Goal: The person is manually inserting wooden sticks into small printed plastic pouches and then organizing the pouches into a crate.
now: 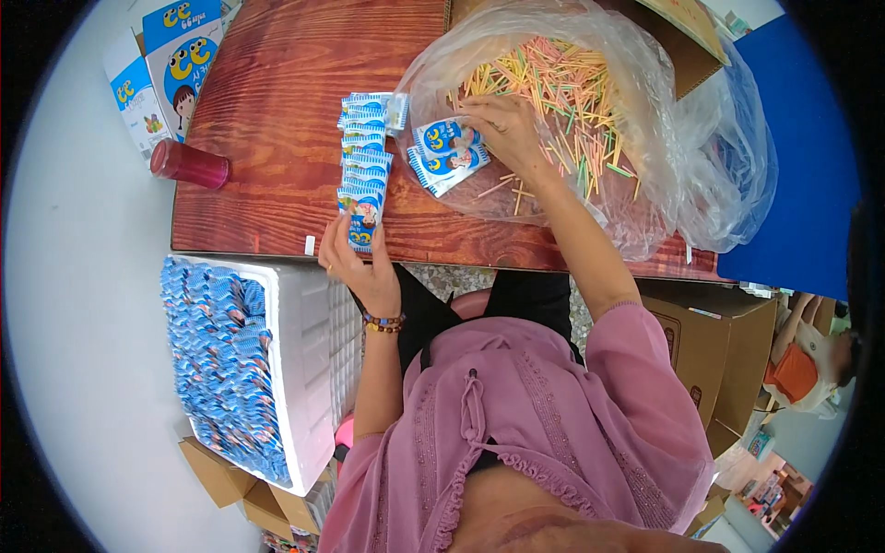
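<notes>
A row of overlapping small blue-and-white packets [366,170] lies on the wooden table. At the row's near end, my left hand [361,267] has its thumb and fingers on either side of the last packet. Two more packets [448,158] lie overlapped to the right of the row, at the edge of a clear plastic bag [678,175]. My right hand [505,134] reaches over the bag, its fingertips closed at the upper one's edge; the thumb is partly hidden. Thin pastel sticks [562,88] in yellow, pink and green are heaped in the bag beyond this hand.
A white foam box [304,369] full of blue packets stands left of my lap. A pink-red tumbler [191,164] lies at the table's left edge, near printed cartons [189,69]. Cardboard boxes [710,355] stand at my right; another person [811,355] is at far right.
</notes>
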`<action>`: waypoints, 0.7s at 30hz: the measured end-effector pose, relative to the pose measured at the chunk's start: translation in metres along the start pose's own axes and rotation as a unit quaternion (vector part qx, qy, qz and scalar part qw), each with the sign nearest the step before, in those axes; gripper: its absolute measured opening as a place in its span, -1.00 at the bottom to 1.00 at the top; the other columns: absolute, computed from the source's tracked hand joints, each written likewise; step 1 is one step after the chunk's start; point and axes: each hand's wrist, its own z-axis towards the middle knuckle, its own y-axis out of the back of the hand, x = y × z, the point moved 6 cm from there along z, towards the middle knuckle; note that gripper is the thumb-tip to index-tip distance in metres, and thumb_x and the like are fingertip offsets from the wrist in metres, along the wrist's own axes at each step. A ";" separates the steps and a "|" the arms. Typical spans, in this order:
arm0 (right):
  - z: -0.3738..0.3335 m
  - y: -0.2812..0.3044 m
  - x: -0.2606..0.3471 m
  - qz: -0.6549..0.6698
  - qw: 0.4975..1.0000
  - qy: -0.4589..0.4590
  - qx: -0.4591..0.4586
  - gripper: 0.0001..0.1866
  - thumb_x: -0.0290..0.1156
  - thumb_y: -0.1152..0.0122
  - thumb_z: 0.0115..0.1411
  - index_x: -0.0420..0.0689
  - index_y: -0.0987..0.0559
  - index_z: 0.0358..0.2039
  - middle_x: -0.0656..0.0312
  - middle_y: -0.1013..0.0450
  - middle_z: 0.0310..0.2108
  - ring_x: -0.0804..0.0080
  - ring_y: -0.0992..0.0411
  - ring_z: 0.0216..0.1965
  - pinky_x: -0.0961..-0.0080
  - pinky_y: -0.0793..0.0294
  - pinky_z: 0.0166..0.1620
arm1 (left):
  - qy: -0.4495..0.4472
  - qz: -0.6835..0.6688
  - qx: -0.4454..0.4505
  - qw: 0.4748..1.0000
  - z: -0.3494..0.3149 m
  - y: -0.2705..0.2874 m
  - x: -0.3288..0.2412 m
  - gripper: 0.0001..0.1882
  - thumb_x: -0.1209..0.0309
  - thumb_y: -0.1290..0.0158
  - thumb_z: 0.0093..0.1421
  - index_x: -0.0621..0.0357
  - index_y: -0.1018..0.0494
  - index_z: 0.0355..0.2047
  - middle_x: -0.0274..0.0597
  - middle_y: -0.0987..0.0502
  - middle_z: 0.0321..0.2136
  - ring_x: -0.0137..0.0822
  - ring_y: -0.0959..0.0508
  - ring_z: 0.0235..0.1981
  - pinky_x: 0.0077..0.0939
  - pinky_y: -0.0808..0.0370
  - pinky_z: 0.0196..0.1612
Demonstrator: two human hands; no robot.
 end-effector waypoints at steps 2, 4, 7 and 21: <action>0.005 0.003 0.001 0.154 0.975 -0.134 0.087 -0.85 -0.37 -0.17 0.15 -0.15 -0.64 -0.41 0.24 -0.55 -0.41 0.47 -0.49 -0.37 0.51 -0.39 -0.24 | 0.024 -0.158 0.022 0.987 0.015 -0.007 -0.020 -0.49 0.39 -0.21 0.08 0.22 -0.35 0.03 0.01 -0.33 0.02 -0.11 -0.30 0.06 -0.16 -0.21 0.08; 0.003 0.005 0.009 0.296 0.904 -0.261 0.166 -0.84 -0.38 -0.15 0.19 -0.18 -0.63 -0.40 0.26 -0.54 -0.43 0.54 -0.47 -0.37 0.57 -0.39 -0.25 | 0.048 -0.213 0.044 0.975 0.033 -0.025 -0.045 -0.50 0.42 -0.21 0.09 0.25 -0.35 0.03 -0.04 -0.38 -0.02 -0.21 -0.35 0.02 -0.26 -0.29 0.02; 0.004 0.011 0.030 0.342 0.879 -0.246 0.223 -0.83 -0.41 -0.12 0.19 -0.22 -0.60 -0.41 0.29 -0.48 -0.50 0.63 -0.41 -0.40 0.63 -0.37 -0.32 | 0.133 -0.427 0.152 0.882 0.050 -0.068 -0.051 -0.58 0.47 -0.19 0.12 0.29 -0.38 -0.02 -0.15 -0.47 -0.14 -0.41 -0.45 -0.12 -0.47 -0.41 -0.11; -0.049 0.012 0.031 0.374 0.840 -0.376 0.118 -0.89 -0.47 -0.29 0.09 -0.22 -0.63 -0.38 0.39 -0.49 -0.49 0.74 -0.36 -0.43 0.72 -0.35 -0.37 | 0.277 -0.601 0.148 0.735 0.007 -0.088 -0.049 -0.86 0.55 -0.13 0.16 0.33 -0.54 -0.27 -0.28 -0.59 -0.35 -0.59 -0.52 -0.37 -0.67 -0.47 -0.26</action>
